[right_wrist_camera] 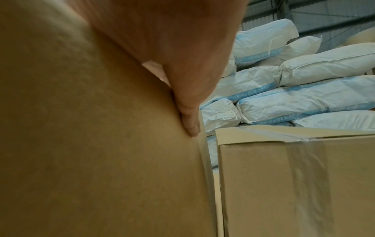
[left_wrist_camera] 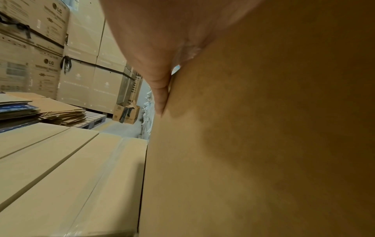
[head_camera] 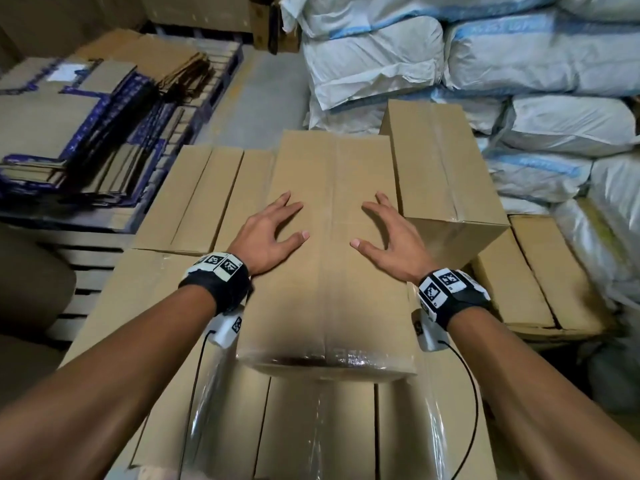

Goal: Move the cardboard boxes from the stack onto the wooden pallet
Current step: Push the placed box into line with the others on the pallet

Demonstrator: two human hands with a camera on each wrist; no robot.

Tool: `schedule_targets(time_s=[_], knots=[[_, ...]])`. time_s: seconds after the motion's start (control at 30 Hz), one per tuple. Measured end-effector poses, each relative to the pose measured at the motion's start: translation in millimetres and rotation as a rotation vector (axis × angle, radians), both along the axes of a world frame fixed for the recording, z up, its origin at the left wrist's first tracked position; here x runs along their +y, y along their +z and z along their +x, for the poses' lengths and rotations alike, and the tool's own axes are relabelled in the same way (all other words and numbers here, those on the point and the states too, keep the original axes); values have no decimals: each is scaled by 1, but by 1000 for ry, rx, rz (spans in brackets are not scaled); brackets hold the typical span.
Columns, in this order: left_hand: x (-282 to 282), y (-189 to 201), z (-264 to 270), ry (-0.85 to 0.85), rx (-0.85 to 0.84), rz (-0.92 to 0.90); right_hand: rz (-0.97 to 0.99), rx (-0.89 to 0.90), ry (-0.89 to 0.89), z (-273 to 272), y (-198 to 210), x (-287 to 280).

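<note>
I had both hands flat on the top box (head_camera: 329, 244), which lay lengthwise away from me on a lower layer of boxes (head_camera: 194, 199): the left hand (head_camera: 268, 233) and right hand (head_camera: 391, 237) each had a spread grip, fingers splayed and pressing the taped lid, curled round nothing. I judged the carton stiff and square-edged, its plain board giving fair friction but the clear tape along the seam and near end likely slick; from its bulk it seemed a two-hand load, weight unknowable from here. The best hold, I reckoned, was on the long side faces or under the bottom edges, not the lid. A second raised box (head_camera: 446, 168) stood just beside it on the right. White sacks (head_camera: 519, 64) were piled beyond, flattened cartons (head_camera: 69, 133) lay to the left on a slatted pallet (head_camera: 90, 258), and tall printed cartons (left_wrist_camera: 40, 48) lined the far wall.
</note>
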State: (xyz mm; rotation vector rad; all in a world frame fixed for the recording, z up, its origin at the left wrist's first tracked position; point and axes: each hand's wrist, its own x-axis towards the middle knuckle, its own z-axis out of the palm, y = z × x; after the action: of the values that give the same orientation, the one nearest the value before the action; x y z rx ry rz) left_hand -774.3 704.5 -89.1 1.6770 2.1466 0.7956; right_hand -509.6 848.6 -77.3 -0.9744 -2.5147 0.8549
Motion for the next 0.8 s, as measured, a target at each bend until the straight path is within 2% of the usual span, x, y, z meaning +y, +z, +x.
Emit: schedule_targets(time_s=[0.27, 0.4, 0.5, 0.63, 0.8], knots=[[93, -24, -31, -2, 54, 3, 86, -110, 10, -29, -14, 87], [115, -51, -38, -45, 80, -120, 31, -273, 55, -32, -33, 107], [112, -68, -34, -43, 33, -133, 85, -408, 118, -24, -51, 97], [90, -75, -23, 9, 14, -108, 239, -538, 30, -2, -55, 75], [29, -72, 21, 55, -73, -187, 83, -587, -33, 31, -59, 56]])
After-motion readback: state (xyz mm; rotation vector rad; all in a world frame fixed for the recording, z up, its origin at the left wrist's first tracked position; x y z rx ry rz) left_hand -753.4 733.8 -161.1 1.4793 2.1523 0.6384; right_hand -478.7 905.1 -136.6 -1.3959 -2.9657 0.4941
